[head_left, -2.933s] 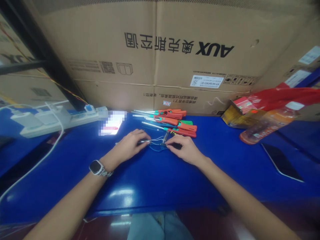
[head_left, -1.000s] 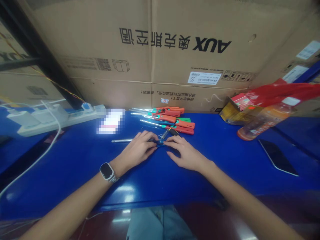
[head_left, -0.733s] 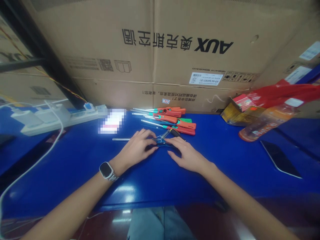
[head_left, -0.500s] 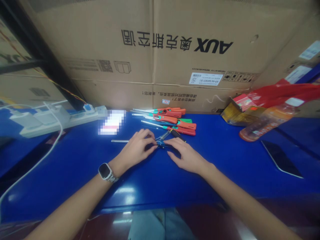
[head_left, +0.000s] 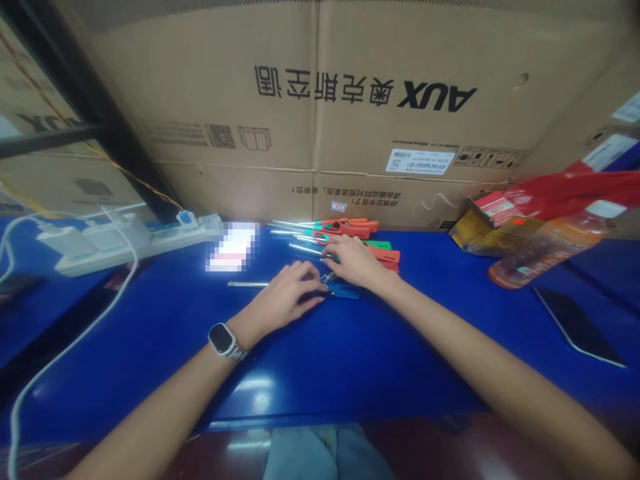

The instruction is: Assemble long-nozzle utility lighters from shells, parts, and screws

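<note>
My left hand [head_left: 293,297] lies on the blue table [head_left: 320,360], with a watch [head_left: 223,339] on the wrist. Its fingers are closed over a partly assembled lighter piece whose thin metal rod [head_left: 246,284] sticks out to the left. A blue plastic part [head_left: 346,291] with fine wires lies just right of those fingers. My right hand [head_left: 350,261] reaches behind it, to a pile of long orange and teal lighters [head_left: 350,230]. Its fingers bend down onto one lighter at the pile's near edge.
A large cardboard box [head_left: 320,120] walls off the back of the table. A white power strip [head_left: 115,237] and cable [head_left: 75,327] sit at the left, with a lit phone [head_left: 233,247] beside them. At the right are a bottle [head_left: 545,250], a red bag [head_left: 560,190] and a dark phone [head_left: 580,327].
My right hand has left the piece in front of me and moved back to the pile of lighters. My left hand has stayed on the rod piece.
</note>
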Available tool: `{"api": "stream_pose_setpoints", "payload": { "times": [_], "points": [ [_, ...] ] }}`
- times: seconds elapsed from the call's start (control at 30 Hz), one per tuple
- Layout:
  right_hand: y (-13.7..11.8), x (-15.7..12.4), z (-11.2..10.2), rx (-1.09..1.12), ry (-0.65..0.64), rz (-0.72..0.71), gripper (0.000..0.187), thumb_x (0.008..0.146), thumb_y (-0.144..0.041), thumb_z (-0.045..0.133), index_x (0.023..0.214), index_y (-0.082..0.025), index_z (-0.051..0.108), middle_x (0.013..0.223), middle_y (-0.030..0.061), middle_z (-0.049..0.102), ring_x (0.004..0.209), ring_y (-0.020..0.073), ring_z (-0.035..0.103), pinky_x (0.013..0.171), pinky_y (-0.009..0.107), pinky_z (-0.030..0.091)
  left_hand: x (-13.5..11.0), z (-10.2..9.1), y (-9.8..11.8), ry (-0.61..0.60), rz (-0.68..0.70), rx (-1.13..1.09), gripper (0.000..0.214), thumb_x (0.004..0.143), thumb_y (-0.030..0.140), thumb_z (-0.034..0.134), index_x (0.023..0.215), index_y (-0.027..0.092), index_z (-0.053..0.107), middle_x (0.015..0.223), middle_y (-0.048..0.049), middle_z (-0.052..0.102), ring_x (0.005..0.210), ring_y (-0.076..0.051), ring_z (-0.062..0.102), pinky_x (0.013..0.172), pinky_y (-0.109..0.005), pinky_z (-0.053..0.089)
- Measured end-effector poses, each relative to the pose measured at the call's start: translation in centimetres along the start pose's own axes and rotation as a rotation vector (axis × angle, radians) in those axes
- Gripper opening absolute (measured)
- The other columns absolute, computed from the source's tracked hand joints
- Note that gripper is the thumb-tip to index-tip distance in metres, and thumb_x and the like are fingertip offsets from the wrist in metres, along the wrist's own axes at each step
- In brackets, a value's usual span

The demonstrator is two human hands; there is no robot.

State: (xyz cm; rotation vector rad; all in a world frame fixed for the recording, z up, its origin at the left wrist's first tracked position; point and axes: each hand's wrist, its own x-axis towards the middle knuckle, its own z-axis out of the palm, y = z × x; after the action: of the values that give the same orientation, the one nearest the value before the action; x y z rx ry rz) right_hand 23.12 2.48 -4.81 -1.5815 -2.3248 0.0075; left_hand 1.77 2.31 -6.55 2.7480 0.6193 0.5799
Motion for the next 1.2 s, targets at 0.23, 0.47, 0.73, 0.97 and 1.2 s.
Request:
{"api": "stream_pose_setpoints", "payload": {
  "times": [0.23, 0.47, 0.73, 0.97, 1.2],
  "points": [
    [-0.1, 1.6, 0.9, -0.139, -0.075, -0.034, 0.015, 0.092, -0.024, 0.059, 0.093, -0.016, 0.072, 0.104, 0.0127, 0.067, 0.104, 0.0287, 0.058, 0.088, 0.041, 0.038, 0.6, 0.6, 0.4, 0.008, -0.039, 0.011, 0.018, 0.096, 0.035, 0.055, 0.097, 0.022, 0.068, 0.106, -0.0058, 0.059, 0.099, -0.022, 0.053, 0.093, -0.041, 0.043],
    [-0.4, 0.1, -0.3, 0.107, 0.071, -0.054, 0.008, 0.086, -0.018, 0.061, 0.084, -0.017, 0.069, 0.097, 0.0077, 0.071, 0.098, 0.0237, 0.061, 0.087, 0.039, 0.039, 0.3, 0.1, 0.3, 0.095, -0.085, -0.037, 0.018, 0.099, 0.034, 0.051, 0.102, 0.021, 0.063, 0.108, -0.0054, 0.061, 0.096, -0.021, 0.056, 0.087, -0.037, 0.044],
    [-2.1, -5.5, -0.3, 0.852, 0.173, 0.168, 0.018, 0.084, -0.034, 0.068, 0.086, -0.017, 0.073, 0.079, 0.0024, 0.073, 0.066, 0.0146, 0.062, 0.062, 0.027, 0.046, 0.2, 0.0, 0.6, 0.056, -0.096, 0.015, 0.020, 0.102, 0.034, 0.042, 0.101, 0.020, 0.056, 0.098, -0.0033, 0.064, 0.085, -0.019, 0.058, 0.082, -0.036, 0.040],
    [-2.5, -5.5, 1.3, 0.919, 0.193, 0.218, 0.019, 0.083, -0.037, 0.070, 0.086, -0.018, 0.075, 0.078, 0.0029, 0.073, 0.067, 0.0160, 0.063, 0.067, 0.030, 0.050, 0.1, 0.2, 0.6, 0.040, -0.096, -0.035, 0.015, 0.102, 0.030, 0.043, 0.104, 0.022, 0.055, 0.105, -0.0029, 0.064, 0.092, -0.019, 0.058, 0.089, -0.038, 0.039],
    [-2.8, -5.4, 1.8, 0.978, 0.217, 0.231, 0.021, 0.081, -0.038, 0.072, 0.082, -0.017, 0.074, 0.077, 0.0040, 0.074, 0.066, 0.0164, 0.064, 0.067, 0.030, 0.051, 0.0, 0.4, 0.4, 0.142, -0.125, -0.174, 0.013, 0.099, 0.033, 0.052, 0.105, 0.021, 0.053, 0.096, -0.0028, 0.064, 0.087, -0.018, 0.059, 0.081, -0.035, 0.046]
  ]
}}
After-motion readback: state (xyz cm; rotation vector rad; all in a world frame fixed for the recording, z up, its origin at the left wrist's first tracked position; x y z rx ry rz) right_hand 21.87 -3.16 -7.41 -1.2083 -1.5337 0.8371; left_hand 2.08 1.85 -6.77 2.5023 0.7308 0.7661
